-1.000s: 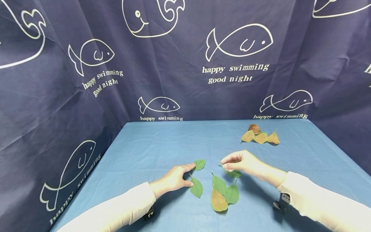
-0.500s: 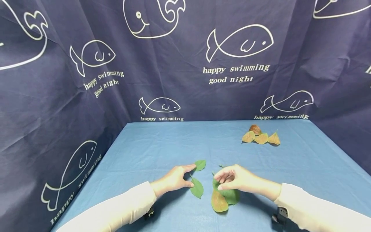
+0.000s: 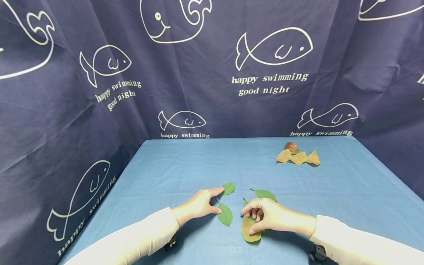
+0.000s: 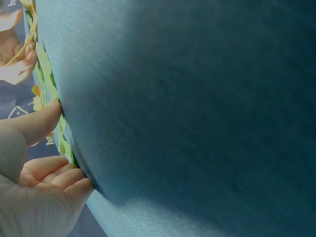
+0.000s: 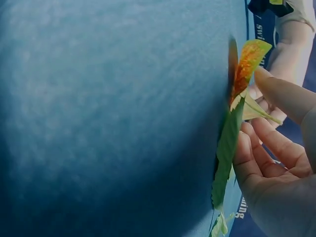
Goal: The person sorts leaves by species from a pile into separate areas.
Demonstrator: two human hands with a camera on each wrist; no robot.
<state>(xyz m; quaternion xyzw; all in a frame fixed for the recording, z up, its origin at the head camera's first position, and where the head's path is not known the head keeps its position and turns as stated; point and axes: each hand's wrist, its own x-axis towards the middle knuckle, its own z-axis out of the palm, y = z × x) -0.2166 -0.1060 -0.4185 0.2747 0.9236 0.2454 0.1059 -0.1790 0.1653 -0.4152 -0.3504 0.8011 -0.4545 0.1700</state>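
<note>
In the head view, my left hand rests on the table, its fingertips at a green leaf and its thumb tip at a second green leaf. My right hand reaches over a yellow-orange leaf, thumb tip on its lower part and bent fingers at its upper end. Thumb and fingers stand apart in the right wrist view, beside the yellow-orange leaf and a green leaf. Behind that hand lies another green leaf. The hand mostly covers the green leaves under it.
A group of yellowish leaves and a brown leaf lies at the back right of the blue tablecloth. A dark blue curtain with white fish prints surrounds the table's back and sides.
My right hand has moved nearer, from the far green leaf across the middle leaves to the yellow-orange one. The far green leaf is uncovered. My left hand stays put.
</note>
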